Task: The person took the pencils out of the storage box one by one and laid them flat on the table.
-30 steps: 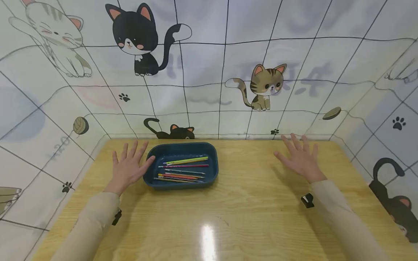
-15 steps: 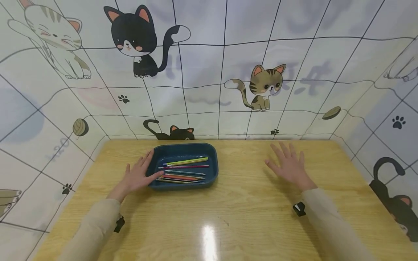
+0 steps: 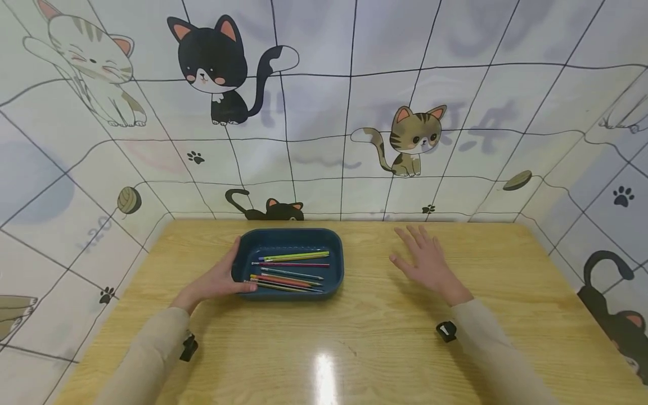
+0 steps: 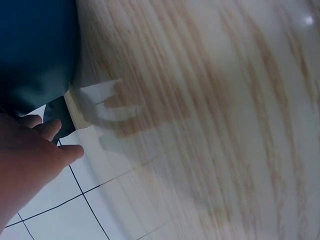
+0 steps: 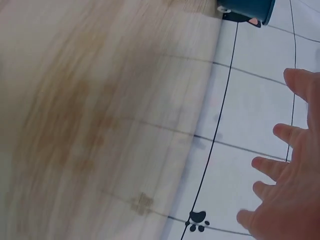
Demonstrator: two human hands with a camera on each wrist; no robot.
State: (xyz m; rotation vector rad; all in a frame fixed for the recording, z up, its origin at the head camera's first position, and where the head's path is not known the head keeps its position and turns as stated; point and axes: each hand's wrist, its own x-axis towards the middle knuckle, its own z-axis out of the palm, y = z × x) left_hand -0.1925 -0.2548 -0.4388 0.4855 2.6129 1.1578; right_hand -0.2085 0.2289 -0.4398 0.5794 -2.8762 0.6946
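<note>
Your left hand (image 3: 215, 281) clasps the near left corner of the dark blue plastic tray (image 3: 335, 281) of coloured pencils (image 3: 288, 267), steadying it on the wooden surface (image 3: 374, 337); your right hand (image 3: 427, 264) hovers beside it, fingers spread, holding nothing.

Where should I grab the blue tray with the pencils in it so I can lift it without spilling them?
Take the blue tray by its two short end walls, one hand from each side. The left hand already touches the left end; the right hand hovers open, apart from it, to the right. The pencils lie lengthwise, so a level two-sided lift will probably keep them in.
</note>
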